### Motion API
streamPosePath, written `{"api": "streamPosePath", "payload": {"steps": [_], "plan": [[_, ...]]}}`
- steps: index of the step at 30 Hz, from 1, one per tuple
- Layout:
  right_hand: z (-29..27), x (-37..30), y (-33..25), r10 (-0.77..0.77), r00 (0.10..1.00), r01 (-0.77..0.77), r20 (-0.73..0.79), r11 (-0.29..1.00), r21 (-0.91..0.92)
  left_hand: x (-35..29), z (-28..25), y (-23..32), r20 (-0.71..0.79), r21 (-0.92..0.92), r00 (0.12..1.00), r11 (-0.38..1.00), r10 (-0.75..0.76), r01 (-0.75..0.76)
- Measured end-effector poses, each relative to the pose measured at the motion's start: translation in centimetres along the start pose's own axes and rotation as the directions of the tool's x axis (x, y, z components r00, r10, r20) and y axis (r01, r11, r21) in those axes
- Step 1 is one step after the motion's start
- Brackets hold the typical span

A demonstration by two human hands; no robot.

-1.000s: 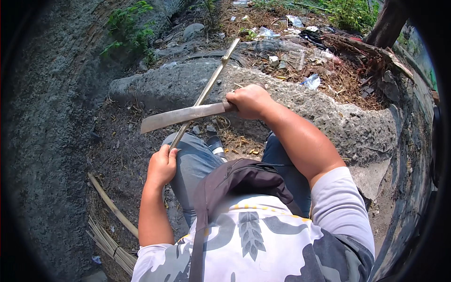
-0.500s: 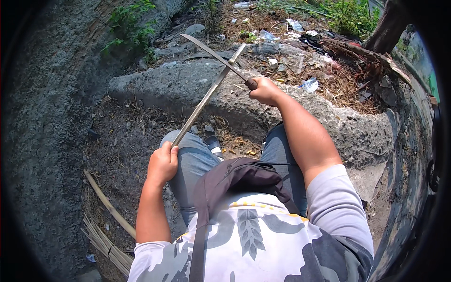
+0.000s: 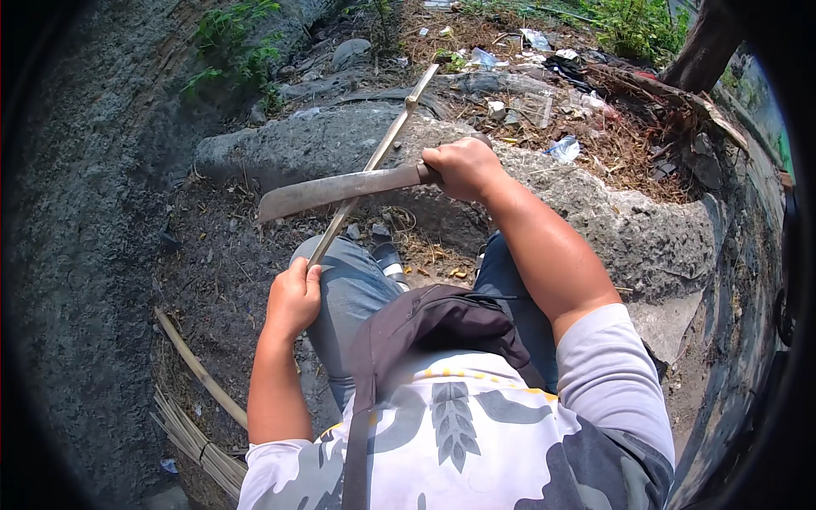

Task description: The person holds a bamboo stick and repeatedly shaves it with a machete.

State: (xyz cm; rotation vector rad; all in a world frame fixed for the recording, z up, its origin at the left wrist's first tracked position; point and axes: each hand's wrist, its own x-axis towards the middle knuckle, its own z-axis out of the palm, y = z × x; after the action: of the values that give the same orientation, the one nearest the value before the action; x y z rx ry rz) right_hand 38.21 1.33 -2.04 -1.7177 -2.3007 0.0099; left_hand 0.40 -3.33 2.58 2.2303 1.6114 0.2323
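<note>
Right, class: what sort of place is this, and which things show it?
Probably a rough outdoor yard or plot: a long, rough grey ledge, leafy green plants, and crumpled clear plastic litter among dry brown plant debris.

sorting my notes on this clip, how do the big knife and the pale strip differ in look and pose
The knife has a broad grey blade, while the strip is narrow and pale, with a bump near its far end. The knife lies mostly crosswise, handle in the right hand; the strip slants away up and right from the left hand. Both are long and held at one end.
</note>
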Motion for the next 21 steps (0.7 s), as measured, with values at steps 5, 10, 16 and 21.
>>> {"api": "streamPosePath", "payload": {"steps": [5, 10, 16, 21], "plan": [[0.4, -0.3, 2.2, 0.617, 0.747, -0.650, 0.248, 0.756, 0.080, 0.7, 0.1, 0.4, 0.016, 0.079, 1.000, 0.997, 0.025, -0.027], [1.1, -0.2, 3.7, 0.545, 0.803, -0.596, 0.240, 0.740, 0.313, 0.5, 0.3, -0.5, 0.023, 0.078, 0.999, 0.997, 0.026, -0.028], [1.9, 0.2, 3.4, 0.396, 0.784, -0.610, 0.479, 0.341, 0.715, 0.4, 0.7, -0.2, -0.040, 0.049, 0.999, 0.998, 0.034, -0.032], [1.7, -0.3, 3.4, 0.447, 0.808, -0.586, 0.384, 0.544, 0.601, 0.4, 0.5, -0.2, -0.021, 0.037, 0.999, 0.999, 0.041, -0.040]]}}
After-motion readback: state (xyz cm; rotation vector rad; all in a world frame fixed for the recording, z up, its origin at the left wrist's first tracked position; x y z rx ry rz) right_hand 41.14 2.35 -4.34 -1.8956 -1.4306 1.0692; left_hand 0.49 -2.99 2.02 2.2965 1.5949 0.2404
